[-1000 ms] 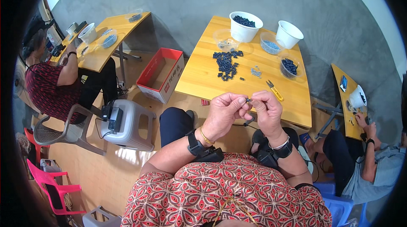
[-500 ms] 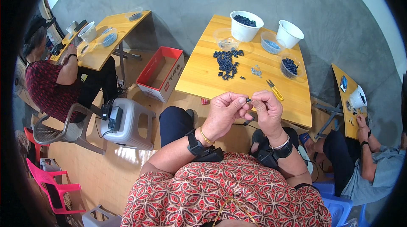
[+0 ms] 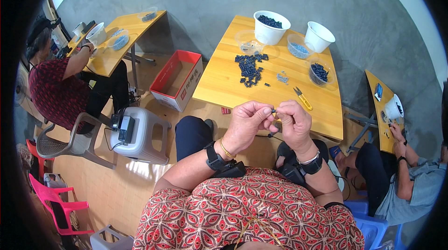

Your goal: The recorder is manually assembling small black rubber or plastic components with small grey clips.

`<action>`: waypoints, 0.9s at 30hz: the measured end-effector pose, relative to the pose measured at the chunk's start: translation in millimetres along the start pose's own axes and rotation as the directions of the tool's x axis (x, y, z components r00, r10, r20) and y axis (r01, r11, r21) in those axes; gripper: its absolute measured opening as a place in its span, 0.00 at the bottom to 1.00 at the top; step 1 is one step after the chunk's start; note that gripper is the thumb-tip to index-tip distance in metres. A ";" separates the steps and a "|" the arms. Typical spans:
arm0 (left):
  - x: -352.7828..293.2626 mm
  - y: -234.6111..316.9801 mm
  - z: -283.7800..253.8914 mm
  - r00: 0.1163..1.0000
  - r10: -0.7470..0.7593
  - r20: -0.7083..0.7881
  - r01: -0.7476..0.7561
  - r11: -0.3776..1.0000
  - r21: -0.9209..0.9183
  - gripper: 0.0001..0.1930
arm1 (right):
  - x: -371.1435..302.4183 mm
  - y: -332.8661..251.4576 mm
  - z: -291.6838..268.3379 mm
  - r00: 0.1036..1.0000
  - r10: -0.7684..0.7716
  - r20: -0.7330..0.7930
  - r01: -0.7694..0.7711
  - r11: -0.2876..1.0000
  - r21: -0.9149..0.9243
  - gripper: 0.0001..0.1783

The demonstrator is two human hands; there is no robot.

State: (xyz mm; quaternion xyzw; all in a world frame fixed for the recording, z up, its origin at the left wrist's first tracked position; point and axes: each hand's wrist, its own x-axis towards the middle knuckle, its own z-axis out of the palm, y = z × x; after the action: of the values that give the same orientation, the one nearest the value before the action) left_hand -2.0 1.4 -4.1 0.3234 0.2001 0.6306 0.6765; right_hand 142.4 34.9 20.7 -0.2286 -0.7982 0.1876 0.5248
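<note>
Just off the table's near edge, my left hand [image 3: 249,121] and my right hand [image 3: 295,121] meet fingertip to fingertip. A tiny dark piece [image 3: 274,111] is pinched between them, mostly covered by the fingers, so its exact shape cannot be told. Beyond the hands, a pile of short dark blue plastic pieces [image 3: 250,69] lies on the yellow wooden table [image 3: 219,84], and one loose dark piece [image 3: 267,84] lies apart. Several small grey-blue parts [image 3: 282,77] are scattered to its right. Yellow-handled thread snips [image 3: 303,98] rest near the right edge.
At the table's back stand a white bucket [image 3: 268,35] of dark pieces, another white bucket [image 3: 319,38] and clear bowls [image 3: 298,47]. A red-and-white box [image 3: 170,96] and grey stool [image 3: 144,133] are left. Co-workers sit at side tables left [image 3: 56,79] and right [image 3: 406,180].
My hands keep almost the same place, fingers shifting slightly on the small piece. The left co-worker's arm has reached forward over their table; the right co-worker's hand has moved slightly.
</note>
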 end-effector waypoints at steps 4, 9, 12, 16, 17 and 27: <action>-1.0 -0.2 -2.0 1.000 0.004 0.028 -0.004 1.000 0.017 0.05 | 0.9 -2.5 -0.9 0.999 0.020 0.039 -0.022 0.998 0.054 0.03; -1.0 0.0 -2.5 1.000 -0.020 0.015 0.019 0.998 0.054 0.05 | 0.9 0.7 -0.2 0.998 -0.016 0.060 0.015 1.000 0.022 0.03; -2.8 2.5 0.6 0.998 -0.060 -0.006 0.060 0.995 0.080 0.04 | 1.8 0.4 -2.1 0.992 -0.094 0.082 0.095 0.995 -0.002 0.04; 1.2 -0.2 -5.1 0.995 -0.093 0.028 0.093 0.996 -0.008 0.05 | -2.7 14.5 3.8 0.993 -0.100 0.067 0.096 0.994 0.055 0.04; 3.7 -2.8 -9.0 0.993 -0.117 0.000 0.117 0.993 -0.032 0.05 | -5.1 22.3 6.4 0.996 -0.063 0.059 0.057 0.993 0.099 0.05; 2.3 -1.8 -13.7 0.991 -0.129 -0.042 0.128 0.991 -0.029 0.05 | -11.0 18.4 -8.8 0.938 0.328 0.115 -0.339 0.937 0.088 0.08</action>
State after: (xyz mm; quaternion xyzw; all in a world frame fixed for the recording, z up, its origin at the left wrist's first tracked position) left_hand -9.8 6.2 -14.7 0.2870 0.2268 0.5951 0.7155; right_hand 157.4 44.3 5.8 -0.3228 -0.7617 0.3272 0.4567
